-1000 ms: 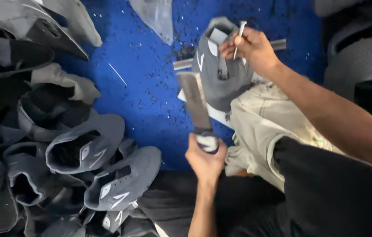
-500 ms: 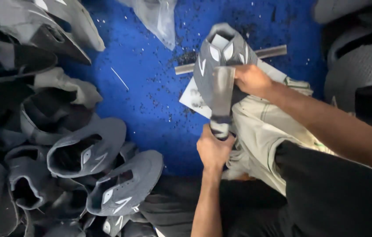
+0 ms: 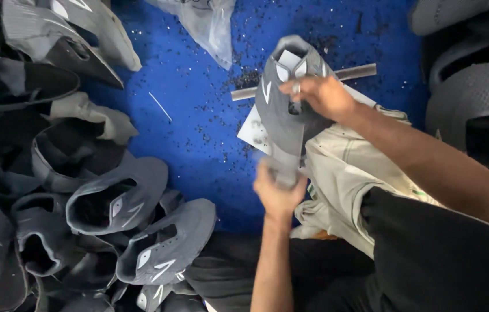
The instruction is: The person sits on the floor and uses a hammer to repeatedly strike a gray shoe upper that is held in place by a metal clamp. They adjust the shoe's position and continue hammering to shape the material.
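Observation:
My right hand (image 3: 320, 97) grips a grey knitted shoe upper (image 3: 282, 112) with white markings, held over my knee. My left hand (image 3: 276, 190) clasps the lower end of that same upper, where a flat grey tool or insert sticks out; motion blur hides its shape. A small light-coloured piece shows between my right fingers. Under the upper lie a white card (image 3: 255, 134) and a grey metal bar (image 3: 351, 73) on the blue floor mat (image 3: 198, 138).
A heap of several grey shoe uppers (image 3: 111, 202) fills the left side. More dark uppers (image 3: 475, 110) sit at the right. A clear plastic bag (image 3: 207, 23) lies at the top. Dark specks and a thin white stick (image 3: 160, 106) lie on the mat.
The upper went from lying on my knee to standing up between both hands. My right hand moved down onto its top, and my left hand slid up to its lower end.

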